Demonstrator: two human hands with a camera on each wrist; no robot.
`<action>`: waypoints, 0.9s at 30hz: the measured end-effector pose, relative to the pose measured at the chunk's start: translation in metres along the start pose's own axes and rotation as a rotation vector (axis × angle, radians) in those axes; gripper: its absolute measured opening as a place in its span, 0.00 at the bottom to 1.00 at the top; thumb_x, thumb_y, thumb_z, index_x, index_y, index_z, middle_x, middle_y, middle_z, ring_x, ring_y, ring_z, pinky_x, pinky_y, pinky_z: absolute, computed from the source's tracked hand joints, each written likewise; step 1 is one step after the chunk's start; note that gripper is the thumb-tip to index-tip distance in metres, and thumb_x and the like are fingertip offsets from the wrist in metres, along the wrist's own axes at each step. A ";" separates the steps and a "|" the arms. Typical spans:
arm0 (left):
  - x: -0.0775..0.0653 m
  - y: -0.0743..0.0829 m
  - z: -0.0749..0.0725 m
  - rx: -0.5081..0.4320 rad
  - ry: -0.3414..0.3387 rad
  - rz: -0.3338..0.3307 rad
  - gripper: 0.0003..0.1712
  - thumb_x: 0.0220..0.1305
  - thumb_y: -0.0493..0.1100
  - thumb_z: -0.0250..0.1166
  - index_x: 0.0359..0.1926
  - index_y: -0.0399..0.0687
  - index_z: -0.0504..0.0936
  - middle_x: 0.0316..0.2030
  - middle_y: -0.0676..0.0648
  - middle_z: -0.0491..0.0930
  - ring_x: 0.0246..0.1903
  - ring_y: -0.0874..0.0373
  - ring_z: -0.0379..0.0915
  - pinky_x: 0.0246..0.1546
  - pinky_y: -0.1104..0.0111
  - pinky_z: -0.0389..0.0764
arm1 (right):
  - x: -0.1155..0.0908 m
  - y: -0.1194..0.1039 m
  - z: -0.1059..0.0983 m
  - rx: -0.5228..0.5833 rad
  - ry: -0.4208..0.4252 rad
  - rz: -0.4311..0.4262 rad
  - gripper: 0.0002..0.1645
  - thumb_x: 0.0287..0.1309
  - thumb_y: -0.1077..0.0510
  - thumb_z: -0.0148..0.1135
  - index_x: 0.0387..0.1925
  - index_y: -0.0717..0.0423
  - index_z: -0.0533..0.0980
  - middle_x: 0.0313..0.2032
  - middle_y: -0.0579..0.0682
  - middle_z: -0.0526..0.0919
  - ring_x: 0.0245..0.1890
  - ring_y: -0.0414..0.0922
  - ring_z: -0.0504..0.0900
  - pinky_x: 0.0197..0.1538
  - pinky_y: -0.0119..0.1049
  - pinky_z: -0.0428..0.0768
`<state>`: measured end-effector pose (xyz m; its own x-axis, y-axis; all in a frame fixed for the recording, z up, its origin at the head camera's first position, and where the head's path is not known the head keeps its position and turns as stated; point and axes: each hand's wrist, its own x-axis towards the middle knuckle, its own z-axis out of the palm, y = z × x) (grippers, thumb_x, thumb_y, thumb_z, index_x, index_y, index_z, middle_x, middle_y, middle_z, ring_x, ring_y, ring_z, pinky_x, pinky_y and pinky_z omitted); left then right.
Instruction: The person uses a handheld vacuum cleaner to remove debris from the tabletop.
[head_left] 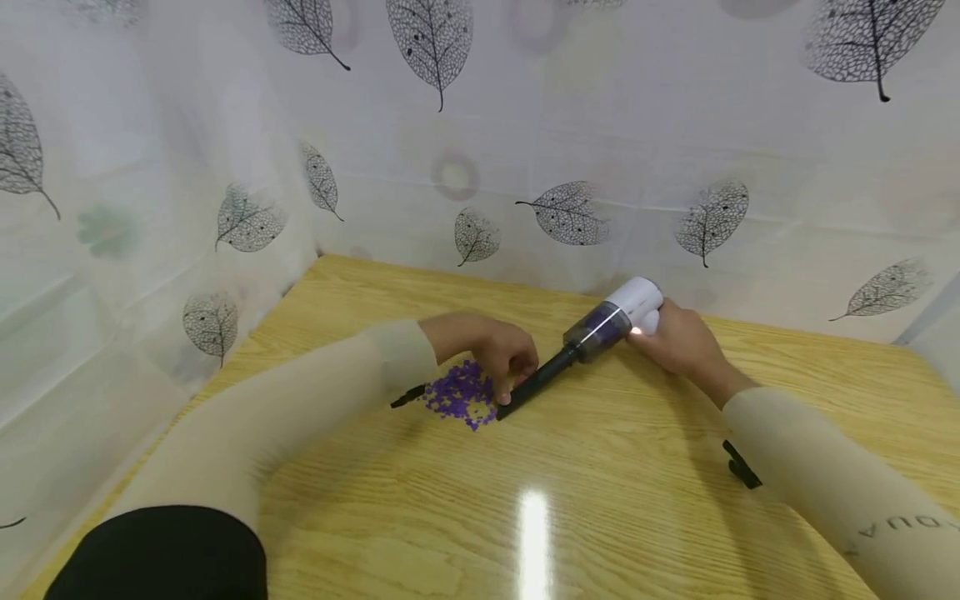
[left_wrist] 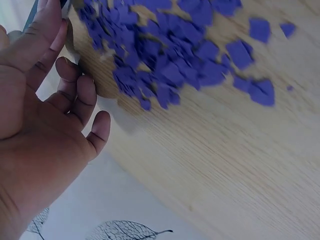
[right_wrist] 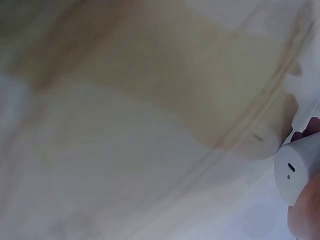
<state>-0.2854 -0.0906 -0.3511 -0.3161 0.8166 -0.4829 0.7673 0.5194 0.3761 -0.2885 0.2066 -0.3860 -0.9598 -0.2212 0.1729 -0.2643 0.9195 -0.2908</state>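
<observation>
A handheld vacuum cleaner (head_left: 633, 302) with a white body, a clear dust cup and a long black nozzle (head_left: 542, 377) lies slanted over the table. Its white handle is gripped by my right hand (head_left: 678, 340); the right wrist view shows only the white handle end (right_wrist: 291, 172) and a few fingers. Close to the nozzle's tip, my left hand (head_left: 504, 354) pinches the black tube between thumb and fingertips. Purple paper scraps (head_left: 459, 392) lie in a loose heap beside the tip, partly behind the left hand. Up close, the scraps (left_wrist: 172, 60) look small and ragged.
The wood-grain table (head_left: 420, 508) meets a white leaf-patterned curtain (head_left: 405, 167) at the back and left. A black strap end (head_left: 408, 396) shows by the left wrist, another dark piece (head_left: 741, 465) under the right sleeve. A black round shape (head_left: 157, 554) fills the lower left.
</observation>
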 end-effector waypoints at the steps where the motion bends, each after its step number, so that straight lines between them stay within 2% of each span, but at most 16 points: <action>1: 0.000 -0.002 -0.001 0.002 -0.001 0.007 0.16 0.45 0.48 0.74 0.30 0.48 0.78 0.24 0.55 0.72 0.26 0.63 0.64 0.30 0.73 0.66 | 0.000 -0.001 0.000 0.000 -0.003 0.003 0.31 0.51 0.40 0.58 0.39 0.64 0.66 0.24 0.54 0.71 0.22 0.49 0.70 0.22 0.43 0.69; 5: -0.002 -0.011 -0.002 -0.006 0.007 0.028 0.15 0.45 0.47 0.73 0.31 0.47 0.78 0.25 0.55 0.73 0.27 0.63 0.65 0.33 0.73 0.67 | 0.004 -0.003 0.000 -0.002 -0.005 0.023 0.32 0.51 0.40 0.58 0.38 0.66 0.65 0.24 0.55 0.71 0.22 0.50 0.70 0.22 0.43 0.69; 12: -0.006 -0.017 -0.005 -0.036 0.022 0.017 0.15 0.45 0.45 0.73 0.31 0.46 0.76 0.25 0.55 0.71 0.27 0.62 0.63 0.32 0.72 0.65 | 0.008 -0.005 0.002 -0.004 -0.016 0.067 0.33 0.51 0.40 0.57 0.38 0.67 0.65 0.24 0.56 0.70 0.22 0.50 0.69 0.21 0.42 0.68; 20: -0.010 -0.029 -0.011 -0.015 0.039 -0.049 0.15 0.47 0.47 0.72 0.33 0.48 0.77 0.29 0.54 0.72 0.30 0.62 0.63 0.35 0.71 0.66 | 0.012 -0.008 0.003 -0.015 -0.007 0.090 0.33 0.51 0.40 0.56 0.40 0.68 0.65 0.25 0.57 0.71 0.22 0.51 0.69 0.21 0.43 0.68; 27: -0.015 -0.046 -0.013 -0.060 0.079 -0.083 0.14 0.48 0.46 0.72 0.34 0.47 0.78 0.29 0.53 0.73 0.30 0.61 0.63 0.34 0.71 0.65 | 0.018 -0.009 0.006 -0.005 0.011 0.099 0.34 0.51 0.39 0.57 0.38 0.67 0.66 0.27 0.59 0.72 0.25 0.53 0.71 0.24 0.45 0.70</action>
<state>-0.3230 -0.1235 -0.3503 -0.4217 0.7864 -0.4514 0.7029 0.5980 0.3851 -0.3043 0.1921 -0.3862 -0.9801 -0.1261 0.1536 -0.1681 0.9382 -0.3024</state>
